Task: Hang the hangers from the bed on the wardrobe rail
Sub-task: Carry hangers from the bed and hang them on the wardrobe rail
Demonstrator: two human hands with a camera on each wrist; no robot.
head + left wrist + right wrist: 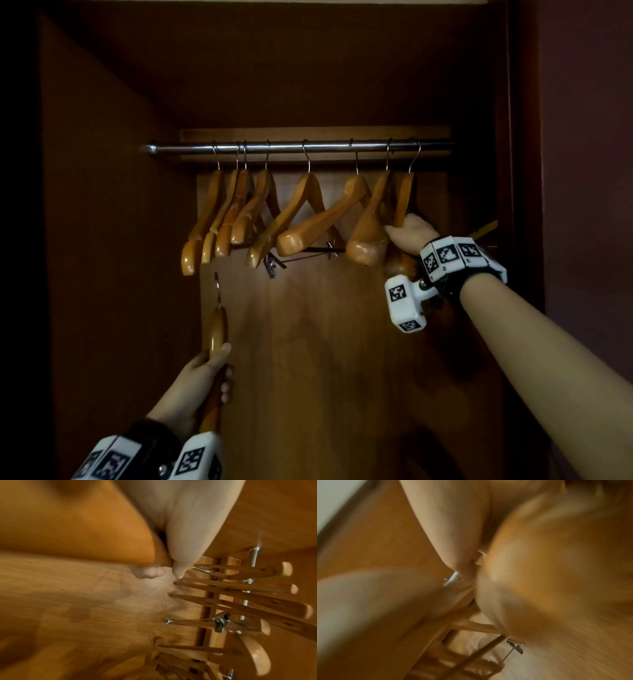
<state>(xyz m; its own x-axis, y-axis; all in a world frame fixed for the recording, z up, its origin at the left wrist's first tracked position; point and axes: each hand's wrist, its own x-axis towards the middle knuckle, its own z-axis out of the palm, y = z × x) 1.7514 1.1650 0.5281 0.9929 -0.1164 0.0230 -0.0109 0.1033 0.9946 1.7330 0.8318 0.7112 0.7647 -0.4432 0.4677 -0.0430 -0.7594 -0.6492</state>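
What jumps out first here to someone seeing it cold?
The chrome rail across the top of the dark wardrobe, carrying a row of wooden hangers. At the row's right end the right hand grips the last hanger. Lower left, below the row, the left hand holds another hanger upright, not yet on the rail.

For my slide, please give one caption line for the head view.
Left hand holds a wooden hanger below the rail; right hand grips the rightmost hanger.
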